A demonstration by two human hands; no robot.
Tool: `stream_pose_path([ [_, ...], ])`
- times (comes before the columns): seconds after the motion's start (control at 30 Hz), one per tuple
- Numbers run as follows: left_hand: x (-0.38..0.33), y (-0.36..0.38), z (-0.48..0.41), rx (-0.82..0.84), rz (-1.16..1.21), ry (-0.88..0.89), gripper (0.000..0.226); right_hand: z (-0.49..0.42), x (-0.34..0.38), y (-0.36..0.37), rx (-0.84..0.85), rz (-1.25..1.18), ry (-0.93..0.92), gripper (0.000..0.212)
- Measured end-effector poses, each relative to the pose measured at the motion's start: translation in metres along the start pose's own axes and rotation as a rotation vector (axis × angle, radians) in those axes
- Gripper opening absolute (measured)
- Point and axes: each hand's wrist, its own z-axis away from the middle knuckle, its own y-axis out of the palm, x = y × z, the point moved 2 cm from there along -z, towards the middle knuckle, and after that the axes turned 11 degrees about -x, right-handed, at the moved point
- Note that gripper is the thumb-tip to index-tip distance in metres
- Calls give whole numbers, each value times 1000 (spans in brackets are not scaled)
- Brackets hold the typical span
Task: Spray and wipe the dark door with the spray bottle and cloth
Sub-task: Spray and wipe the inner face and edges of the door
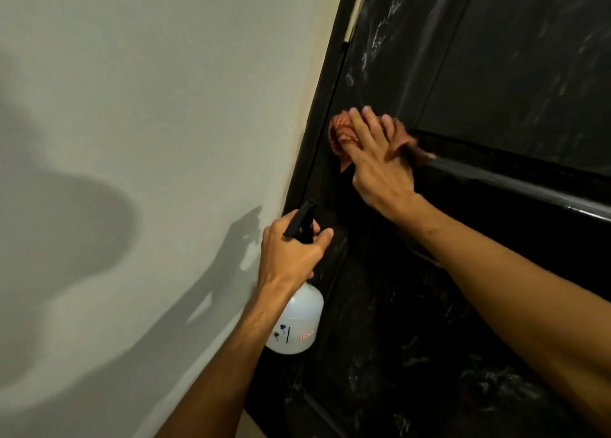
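wall [148,107] left of door [396,338] | rail [512,179] beside cloth [342,132] | spray bottle [297,322] beside frame [301,179]

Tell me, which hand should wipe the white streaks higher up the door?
Probably right. The right hand presses the cloth on the door, below the streaks; the left hand is busy holding the spray bottle.

Dim, warm light from the person's right throws soft shadows, one of the bottle [297,318], onto the pale wall [148,74]. The door [512,57] shows a faint sheen, its edges bow near the borders, and the cloth [340,130] is slightly blurred.
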Motion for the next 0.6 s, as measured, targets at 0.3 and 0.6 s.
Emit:
stream_pose_path([
  [0.3,12,-8,-8,-14,-66,29,17,66,71,42,113,-120,-324,63],
  [0.6,11,-6,21,37,-113,20,17,170,93,46,321,-167,-382,60],
])
